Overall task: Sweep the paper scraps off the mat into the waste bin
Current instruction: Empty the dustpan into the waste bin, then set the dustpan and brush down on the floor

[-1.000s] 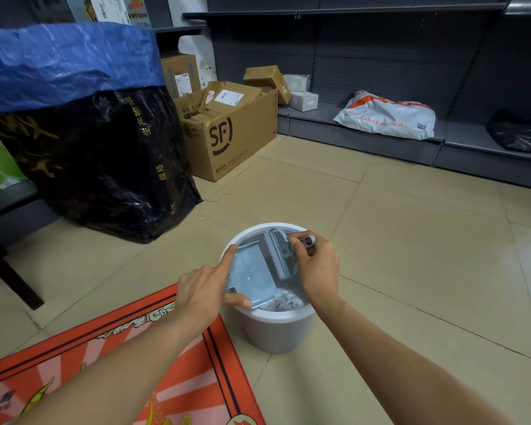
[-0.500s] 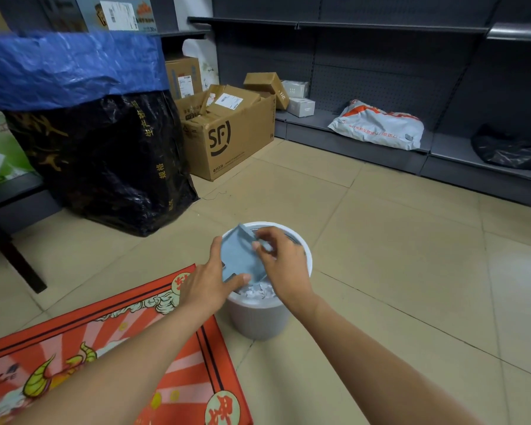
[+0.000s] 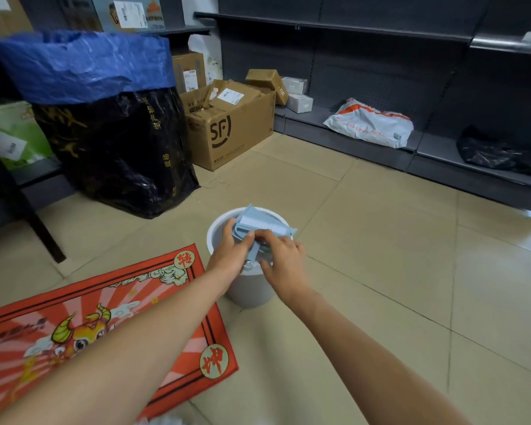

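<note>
- Head view, far left: the red mat (image 3: 111,317) lies on the tile floor, just beside the waste bin (image 3: 249,289).
- Left hand (image 3: 230,256) grips the blue dustpan (image 3: 252,220), tilted over the bin's mouth.
- Right hand (image 3: 284,256) pinches the small brush (image 3: 281,230) against the pan; both hands are directly above the bin.
- Scraps inside are hidden.

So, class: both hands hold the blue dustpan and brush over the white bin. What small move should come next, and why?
Probably lift the dustpan and brush clear of the bin and back toward the mat. Left hand and right hand hold both over the bin's mouth, so emptying looks about finished.
</note>
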